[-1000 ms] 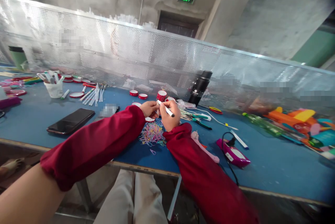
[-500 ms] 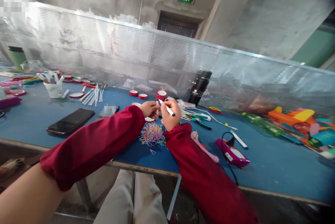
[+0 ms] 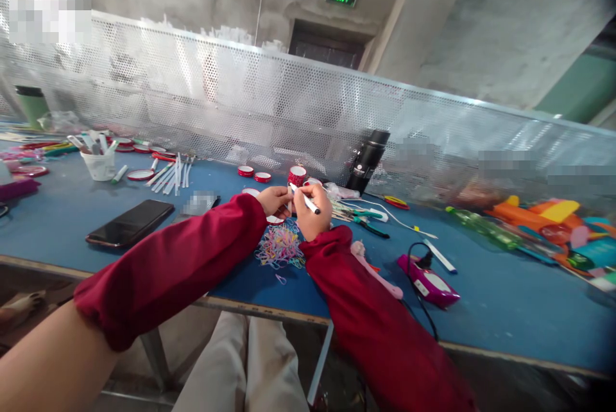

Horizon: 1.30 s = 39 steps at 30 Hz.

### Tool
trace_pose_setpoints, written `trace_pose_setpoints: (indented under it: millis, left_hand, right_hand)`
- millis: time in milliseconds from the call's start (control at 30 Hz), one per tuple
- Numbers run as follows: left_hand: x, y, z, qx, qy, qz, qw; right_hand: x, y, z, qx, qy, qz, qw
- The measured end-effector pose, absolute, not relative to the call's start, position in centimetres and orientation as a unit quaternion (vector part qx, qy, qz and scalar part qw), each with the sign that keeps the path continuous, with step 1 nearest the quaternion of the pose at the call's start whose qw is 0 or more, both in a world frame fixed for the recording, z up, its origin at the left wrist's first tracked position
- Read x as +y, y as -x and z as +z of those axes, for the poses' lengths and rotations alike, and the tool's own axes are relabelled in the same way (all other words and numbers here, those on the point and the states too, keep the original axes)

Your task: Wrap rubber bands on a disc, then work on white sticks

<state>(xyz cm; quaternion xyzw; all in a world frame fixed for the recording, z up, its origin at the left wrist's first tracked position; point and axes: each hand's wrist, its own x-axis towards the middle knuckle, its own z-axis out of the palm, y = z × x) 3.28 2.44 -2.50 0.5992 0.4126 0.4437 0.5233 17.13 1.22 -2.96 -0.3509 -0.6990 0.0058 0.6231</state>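
Note:
My right hand (image 3: pixel 314 210) is closed around a white marker pen (image 3: pixel 307 200) with a black end, its tip pointing up and left. In my left hand (image 3: pixel 275 201), the fingers pinch a small, pale flat stick (image 3: pixel 289 199) held upright, and the pen tip is at its upper part. Whether the tip touches it I cannot tell. Below both hands lies a heap of small coloured rubber bands (image 3: pixel 280 246) on the blue table (image 3: pixel 289 293). Just behind the hands stands a stack of red tape rolls (image 3: pixel 297 174).
A phone (image 3: pixel 129 223), loose white sticks (image 3: pixel 171 174) and a cup of pens (image 3: pixel 100 165) lie to the left. On the right are pliers (image 3: pixel 370 223), a black bottle (image 3: pixel 368 162), a purple box (image 3: pixel 428 282) with a cable and a green plastic bottle (image 3: pixel 484 229). A perforated metal screen (image 3: pixel 269 97) stands behind.
My right hand and the pen have shifted very slightly left. The left hand keeps its place. A blurred-out person beyond the screen at the far left has moved a little right.

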Motion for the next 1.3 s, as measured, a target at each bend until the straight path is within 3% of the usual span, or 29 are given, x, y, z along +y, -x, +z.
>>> trace_pose_setpoints:
  millis: [1300]
  left_hand:
    - [3.11, -3.0, -2.89, 0.407, -0.607, 0.449, 0.514]
  right_hand:
    - [1.19, -17.11, -3.01, -0.703, 0.341, -0.002, 0.624]
